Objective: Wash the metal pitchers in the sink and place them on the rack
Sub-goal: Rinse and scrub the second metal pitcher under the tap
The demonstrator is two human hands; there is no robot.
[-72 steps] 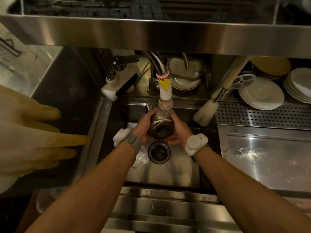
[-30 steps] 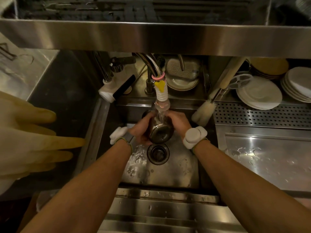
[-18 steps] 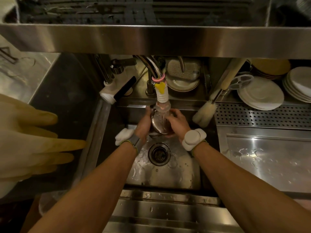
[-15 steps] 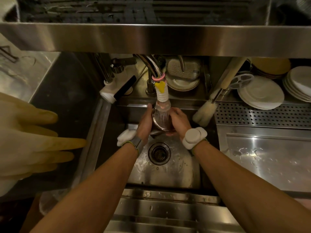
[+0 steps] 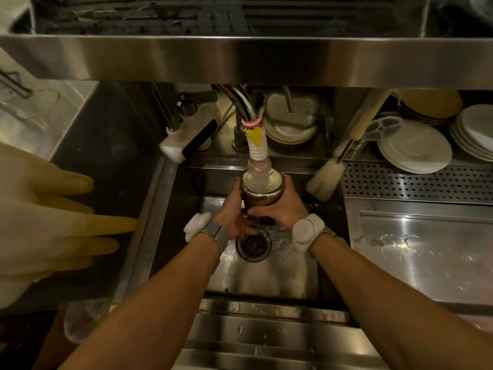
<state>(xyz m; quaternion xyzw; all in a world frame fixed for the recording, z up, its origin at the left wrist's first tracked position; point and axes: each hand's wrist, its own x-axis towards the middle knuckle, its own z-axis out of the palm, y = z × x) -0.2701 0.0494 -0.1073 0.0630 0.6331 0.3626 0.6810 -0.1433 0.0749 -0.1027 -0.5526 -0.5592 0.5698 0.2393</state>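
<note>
Steel everywhere: overhead shelf point(image 5: 245, 57) across the top, bench point(image 5: 416, 257) to the right with its perforated strip by the back edge, sink point(image 5: 266, 279) sunk in the middle. Stacked plates point(image 5: 416, 150) sit at the bench's far right corner, a bottle brush point(image 5: 324, 178) leans at the sink's back right corner, pale rubber gloves point(image 5: 48, 222) hang in at the left edge.

Rinsing is the step in hand. Metal pitcher point(image 5: 262, 192) is upright under the faucet nozzle point(image 5: 257, 148), above the drain point(image 5: 253, 244), water foaming at its mouth. Left hand point(image 5: 234, 213) wraps the lower body; right hand point(image 5: 280, 208) clasps the other side, both closed on it.

Next, by my read: tip it out, shake it off, lift it clear of the nozzle toward a rack, with a firm grip, since wet steel is slippery.

Hard to make out: the pitcher's handle and base behind the fingers, whether any pitchers wait elsewhere, and which surface is the rack; the dark grid on the shelf top is too dim to tell.
</note>
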